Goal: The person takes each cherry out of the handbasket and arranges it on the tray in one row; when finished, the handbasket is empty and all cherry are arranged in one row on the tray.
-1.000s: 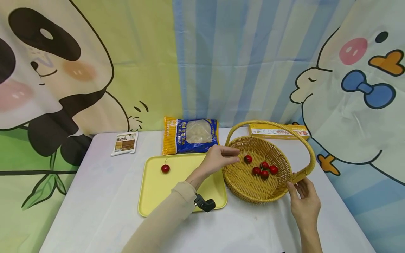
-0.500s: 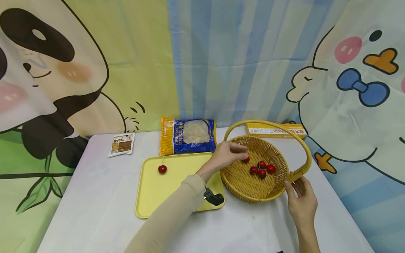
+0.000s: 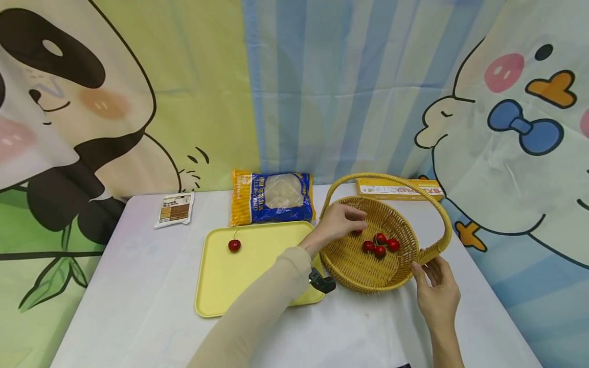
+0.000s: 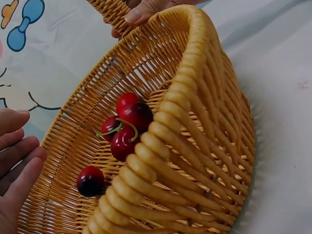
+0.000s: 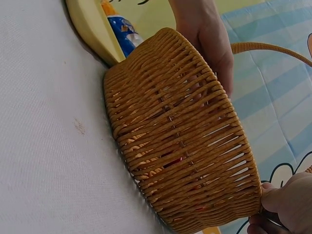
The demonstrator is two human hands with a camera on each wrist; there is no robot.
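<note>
head view: wicker basket right of centre, with cherries inside. left hand, fingers loosely extended, reaches over its left side, apart from the nearest cherry in left wrist view. right hand, lower right, pinches the basket's rim. yellow tray, left of centre, bears one stemmed cherry.

The handle arches over the basket, near side open.
</note>
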